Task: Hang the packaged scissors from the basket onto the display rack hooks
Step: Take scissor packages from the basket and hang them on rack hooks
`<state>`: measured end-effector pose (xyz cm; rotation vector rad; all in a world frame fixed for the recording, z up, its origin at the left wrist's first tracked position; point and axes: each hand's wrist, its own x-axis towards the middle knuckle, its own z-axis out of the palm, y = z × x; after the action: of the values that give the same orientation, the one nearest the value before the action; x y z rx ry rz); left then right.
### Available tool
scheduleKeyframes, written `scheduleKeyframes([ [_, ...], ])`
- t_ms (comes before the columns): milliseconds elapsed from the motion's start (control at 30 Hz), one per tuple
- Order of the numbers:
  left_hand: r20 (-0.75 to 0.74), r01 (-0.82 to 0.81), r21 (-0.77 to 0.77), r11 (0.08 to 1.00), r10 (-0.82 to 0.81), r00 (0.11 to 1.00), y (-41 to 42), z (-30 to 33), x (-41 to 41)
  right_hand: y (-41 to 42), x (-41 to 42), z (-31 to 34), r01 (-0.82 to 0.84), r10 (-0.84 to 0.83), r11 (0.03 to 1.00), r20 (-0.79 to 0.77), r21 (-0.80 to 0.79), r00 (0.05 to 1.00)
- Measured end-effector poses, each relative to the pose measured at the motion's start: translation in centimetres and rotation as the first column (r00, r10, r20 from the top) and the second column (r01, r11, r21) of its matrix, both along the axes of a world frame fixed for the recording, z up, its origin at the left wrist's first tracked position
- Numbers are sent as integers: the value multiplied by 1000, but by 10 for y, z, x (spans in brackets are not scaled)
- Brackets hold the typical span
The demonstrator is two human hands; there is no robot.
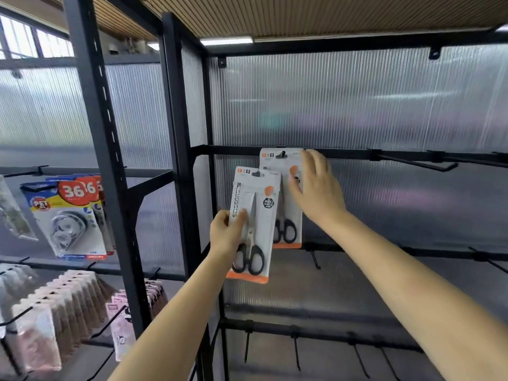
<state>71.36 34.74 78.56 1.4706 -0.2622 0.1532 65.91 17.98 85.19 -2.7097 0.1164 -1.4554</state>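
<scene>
Indoors, black rack [176,111], ribbed panels; left hand [225,235] grips scissors pack [254,224], right hand [316,188] spread wide.

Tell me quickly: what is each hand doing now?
Left hand: grips front scissors pack.
Right hand: open, fingers touching hung scissors pack.

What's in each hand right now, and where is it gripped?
Left hand grips a white-and-orange carded scissors pack by its lower left edge. Right hand holds nothing; its straight fingers press the hung scissors pack.
</scene>
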Motion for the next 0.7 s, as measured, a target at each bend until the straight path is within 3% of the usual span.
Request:
scheduleKeyframes([
  [133, 77, 49, 85, 995, -56, 995, -7, 0, -17, -3, -21, 18, -94, 80, 991, -139, -95, 987],
  [200, 95, 79, 71, 994, -86, 992, -12, 2, -26, -5, -26, 19, -127, 109, 990, -221, -69, 969],
  [267, 99, 100, 46, 994, -104, 990, -16, 2, -33, -7, -29, 19, -177, 186, 983, -248, 57, 951],
  [333, 107, 101, 39, 994, -104, 989, -18, 3, -38, -8, -32, 20, -264, 320, 924, -183, 275, 930],
  [400, 111, 95, 33, 995, -99, 989, -19, 3, -41, -8, -34, 24, -314, 383, 866, -115, 389, 916],
  [700, 101, 141, 95, 985, -150, 983, -25, 0, -42, -5, -40, 62, -336, 376, 886, -72, 319, 924],
])
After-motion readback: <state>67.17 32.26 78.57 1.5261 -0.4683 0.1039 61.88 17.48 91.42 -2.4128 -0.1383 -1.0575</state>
